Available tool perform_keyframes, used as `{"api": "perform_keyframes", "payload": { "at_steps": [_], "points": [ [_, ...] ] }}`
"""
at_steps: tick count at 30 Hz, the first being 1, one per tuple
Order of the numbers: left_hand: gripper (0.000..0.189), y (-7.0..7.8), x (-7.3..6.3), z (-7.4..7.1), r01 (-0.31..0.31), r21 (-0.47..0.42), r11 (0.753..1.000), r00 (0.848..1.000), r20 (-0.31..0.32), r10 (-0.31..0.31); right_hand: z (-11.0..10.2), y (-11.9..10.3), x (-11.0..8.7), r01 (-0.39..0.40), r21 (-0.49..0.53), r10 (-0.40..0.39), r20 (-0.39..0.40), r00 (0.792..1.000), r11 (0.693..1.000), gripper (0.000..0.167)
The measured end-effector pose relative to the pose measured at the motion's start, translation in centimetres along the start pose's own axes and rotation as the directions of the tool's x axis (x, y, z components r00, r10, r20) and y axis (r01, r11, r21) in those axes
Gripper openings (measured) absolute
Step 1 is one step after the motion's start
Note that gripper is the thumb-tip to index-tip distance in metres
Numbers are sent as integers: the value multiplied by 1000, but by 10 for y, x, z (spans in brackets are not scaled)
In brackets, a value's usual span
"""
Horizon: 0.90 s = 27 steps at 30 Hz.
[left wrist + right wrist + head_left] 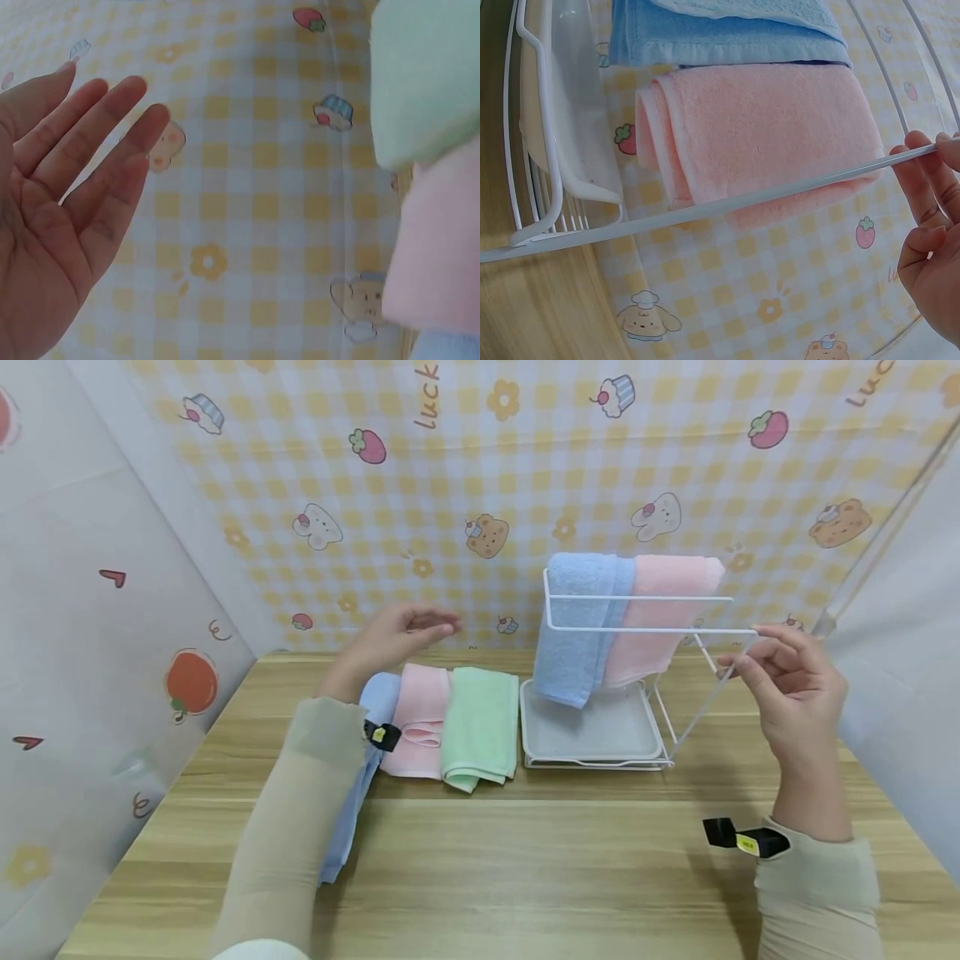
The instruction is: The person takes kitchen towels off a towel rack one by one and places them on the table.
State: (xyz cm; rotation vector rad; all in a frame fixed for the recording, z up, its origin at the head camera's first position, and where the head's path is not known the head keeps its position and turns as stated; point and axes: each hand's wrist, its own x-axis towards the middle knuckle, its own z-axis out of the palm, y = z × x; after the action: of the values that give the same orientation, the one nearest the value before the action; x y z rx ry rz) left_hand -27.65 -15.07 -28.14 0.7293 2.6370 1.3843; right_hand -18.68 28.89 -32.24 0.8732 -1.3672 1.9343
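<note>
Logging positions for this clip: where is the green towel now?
In the head view, the green towel lies on the table, between a pink towel and the white rack.

Head view forward-down, wrist views close

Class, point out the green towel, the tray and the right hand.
Green towel (481,720), head view: middle of its upper face.
Tray (600,737), head view: bare part of its floor.
Right hand (797,683), head view: middle of the hand.
</note>
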Motion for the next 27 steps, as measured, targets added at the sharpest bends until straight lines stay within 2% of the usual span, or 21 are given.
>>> {"api": "perform_keyframes", "payload": {
  "at_steps": [5, 12, 15, 21, 27],
  "points": [
    [36, 13, 22, 12, -69, -100, 993, 997, -47, 65, 0, 0, 0, -2, 5, 2, 6, 1000, 1000, 35],
    [37, 33, 49, 30, -169, -155, 973, 985, -53, 163, -1, 1, 0, -9, 6, 9, -3, 1000, 1000, 35],
    [38, 40, 58, 37, -188, -175, 967, 982, -45, 182, -1, 0, -1, -8, 4, 8, -10, 1000, 1000, 35],
    [43, 56, 71, 47, -182, -160, 970, 983, -23, 181, 0, 0, -1, -6, -5, 6, -8, 1000, 1000, 35],
    [49, 67, 81, 54, -142, -167, 976, 989, 16, 147, 0, 0, 0, 1, -11, -1, -1, 1000, 1000, 34]
  ]
}}
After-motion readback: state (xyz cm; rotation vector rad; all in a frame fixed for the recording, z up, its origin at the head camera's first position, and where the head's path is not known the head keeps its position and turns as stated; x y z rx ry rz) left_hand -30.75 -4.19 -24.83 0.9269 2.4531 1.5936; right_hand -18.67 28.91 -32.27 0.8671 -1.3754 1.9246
